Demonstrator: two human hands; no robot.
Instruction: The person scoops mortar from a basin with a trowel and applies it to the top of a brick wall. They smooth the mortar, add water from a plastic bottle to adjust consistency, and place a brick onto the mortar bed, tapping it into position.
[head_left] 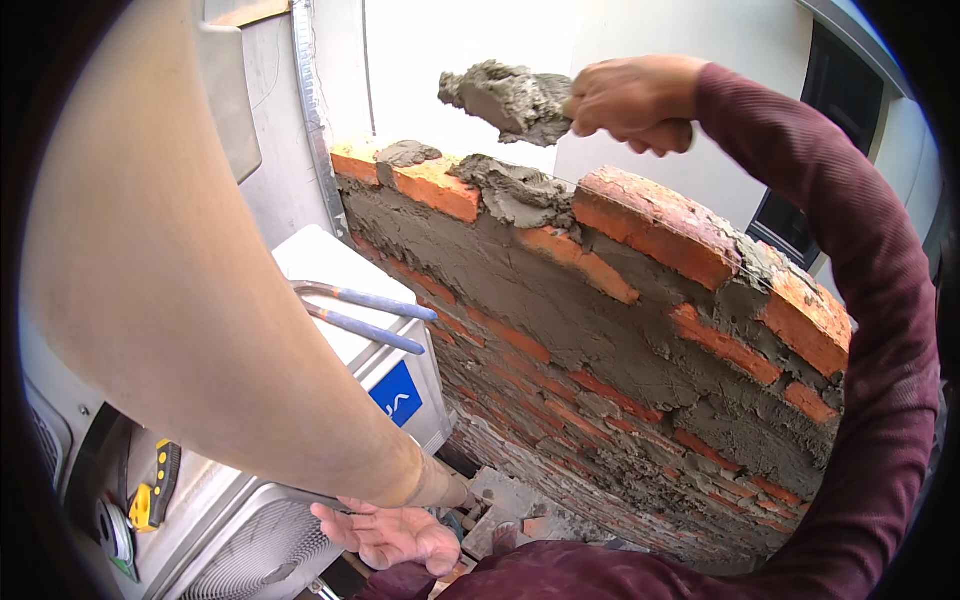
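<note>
My right hand [630,105] grips a trowel loaded with wet grey mortar [505,100], raised over the brick wall [655,230]. Under it, a lump of mortar [515,195] sits in a gap in the top course of orange bricks, with a thin string along the top. My left hand [390,535] is low at the bottom, palm up with fingers apart and nothing in it, below a large beige pipe [230,300] and beside an outdoor air-conditioner unit [270,540].
Blue-handled metal tools [365,325] lie on a white unit [330,260]. A yellow-and-black tool [155,485] and a tape roll [115,530] lie lower left. A white wall with a dark window [815,90] stands beyond; rubble [505,500] lies at the wall's foot.
</note>
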